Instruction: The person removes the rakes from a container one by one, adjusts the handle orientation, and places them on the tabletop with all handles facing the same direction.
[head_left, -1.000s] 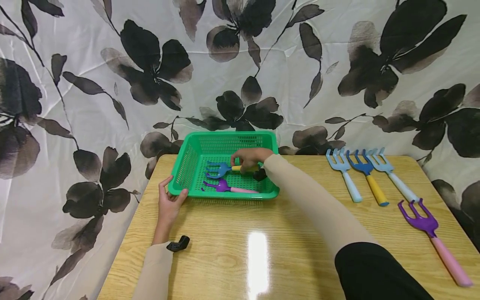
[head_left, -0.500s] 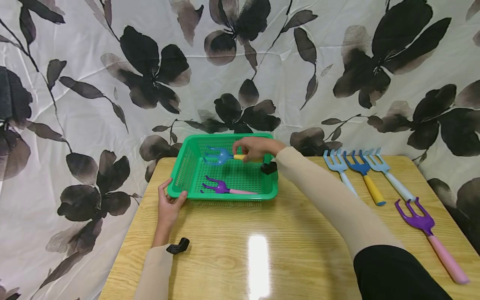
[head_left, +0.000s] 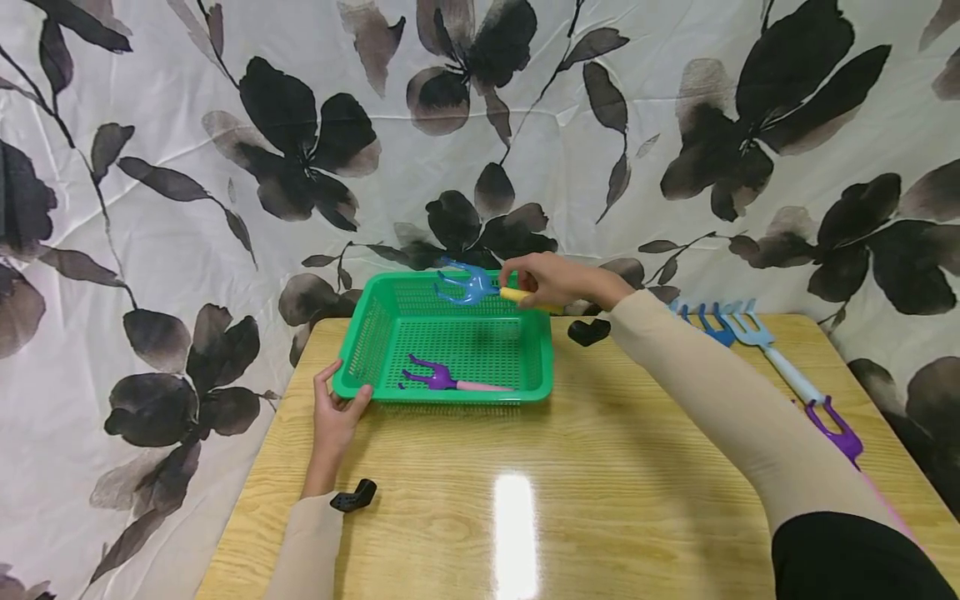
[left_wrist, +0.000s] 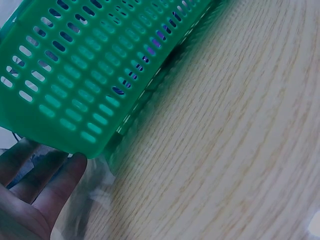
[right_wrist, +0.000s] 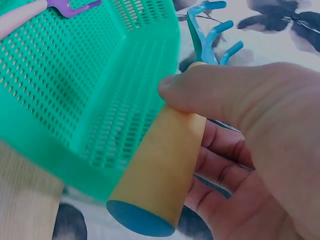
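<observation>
My right hand (head_left: 558, 281) grips the yellow handle of a blue-headed hand rake (head_left: 474, 286), held above the far right side of a green plastic basket (head_left: 450, 396). In the right wrist view the thumb lies across the yellow handle (right_wrist: 157, 160), with fingers curled behind it. My left hand (head_left: 332, 421) holds the basket's near left corner between thumb and fingers; the left wrist view shows fingertips against the basket wall (left_wrist: 75, 100). Inside the basket, along its near side, lies a purple hand rake (head_left: 437, 378) with a pink handle.
On the wooden table (head_left: 450, 500), at the right, lie a light blue hand rake (head_left: 750, 327), a blue one (head_left: 717, 329) and a purple one (head_left: 846, 440), partly hidden by my right sleeve (head_left: 697, 392). A floral cloth (head_left: 570, 167) hangs behind the table.
My right hand has lifted the yellow-handled hand rake from the basket floor, moving it up and to the right. The left hand stays at the basket corner.
</observation>
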